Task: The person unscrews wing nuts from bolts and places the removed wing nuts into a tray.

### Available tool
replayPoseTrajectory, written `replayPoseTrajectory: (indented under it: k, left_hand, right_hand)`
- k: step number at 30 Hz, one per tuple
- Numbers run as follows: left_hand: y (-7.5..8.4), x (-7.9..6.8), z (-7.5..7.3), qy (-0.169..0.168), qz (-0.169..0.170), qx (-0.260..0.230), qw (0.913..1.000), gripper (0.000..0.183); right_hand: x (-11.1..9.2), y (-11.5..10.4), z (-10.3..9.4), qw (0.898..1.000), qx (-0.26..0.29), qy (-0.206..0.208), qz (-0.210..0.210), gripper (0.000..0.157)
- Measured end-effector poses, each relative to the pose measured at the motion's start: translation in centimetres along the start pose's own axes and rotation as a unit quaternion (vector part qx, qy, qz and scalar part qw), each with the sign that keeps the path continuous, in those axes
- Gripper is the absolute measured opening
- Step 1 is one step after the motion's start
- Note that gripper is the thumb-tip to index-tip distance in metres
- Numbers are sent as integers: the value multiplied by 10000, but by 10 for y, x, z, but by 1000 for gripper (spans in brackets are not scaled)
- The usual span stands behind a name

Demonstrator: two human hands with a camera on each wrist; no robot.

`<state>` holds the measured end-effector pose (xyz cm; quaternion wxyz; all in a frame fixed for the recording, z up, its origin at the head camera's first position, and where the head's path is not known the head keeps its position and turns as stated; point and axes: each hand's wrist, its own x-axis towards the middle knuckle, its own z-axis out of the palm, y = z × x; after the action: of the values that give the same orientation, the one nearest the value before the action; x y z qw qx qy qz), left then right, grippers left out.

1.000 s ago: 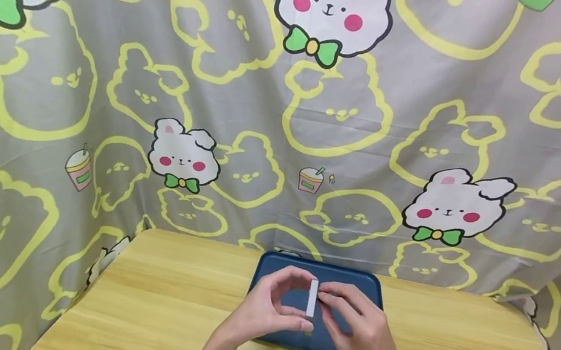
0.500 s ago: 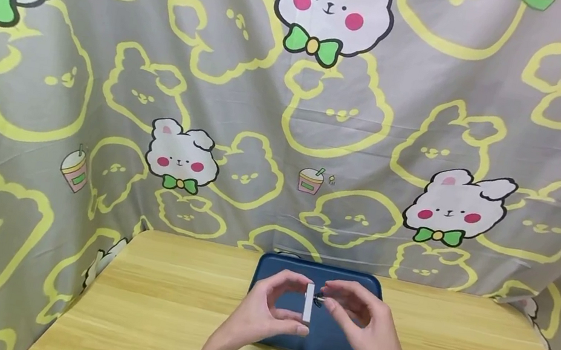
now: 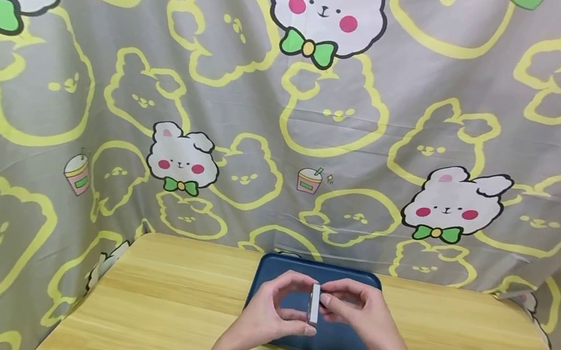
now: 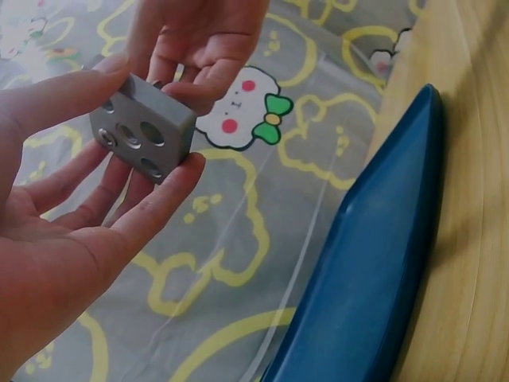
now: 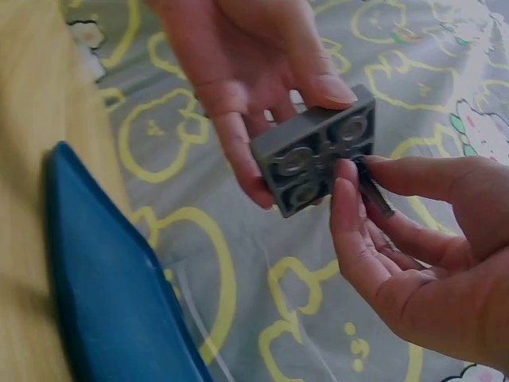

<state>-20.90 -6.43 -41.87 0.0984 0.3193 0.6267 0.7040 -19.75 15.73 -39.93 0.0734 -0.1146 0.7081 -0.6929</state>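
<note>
My left hand (image 3: 264, 310) grips a small grey square block (image 3: 314, 304) by its edges, thumb on one side and fingers on the other. In the left wrist view, the block's near face (image 4: 131, 134) has several round holes. Its other face (image 5: 318, 159) shows recessed rings and ribs in the right wrist view. A threaded metal screw (image 5: 377, 191) is pinched in the fingers of my right hand (image 3: 365, 316), right at that ribbed face. Those fingertips partly hide the screw. Both hands are raised over the dark blue tray (image 3: 281, 343).
Beneath the tray is a light wood-grain table (image 3: 173, 299). A grey cloth (image 3: 248, 102) with yellow outlines and white cartoon animals hangs behind the table and at its sides.
My right fingers have closed in on the block, and the screw that showed between them is now mostly hidden in the head view. The block has shifted slightly right within my left hand's grip.
</note>
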Motion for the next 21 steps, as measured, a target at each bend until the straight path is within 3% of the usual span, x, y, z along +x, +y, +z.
replayPoseTrajectory:
  k: [7,11,13,16,19,21]
  left_hand:
    - [-3,1,-1,9,-77,110,9999,57]
    - [-5,1,-1,18,-115,155,9998,57]
    - [-4,0,-2,65,-100,95,9999,57]
    - [-3,-2,-3,120,-26,-23,9999,57]
    - [-1,-3,-3,88,51,-131,9999,56]
    - [0,-2,-2,58,77,-182,9998,56]
  right_hand:
    - [-2,2,-3,9986,-436,30,-301,30]
    - [-4,6,0,9868,-1145,263,-1116,16]
    - [-3,8,3,9698,-1599,400,-1796,16]
    - [-2,10,9,9337,-2173,611,-2779,29]
    - [-2,10,11,9000,-2589,778,-3419,38]
    - [-3,10,11,8814,-2820,858,-3691,34]
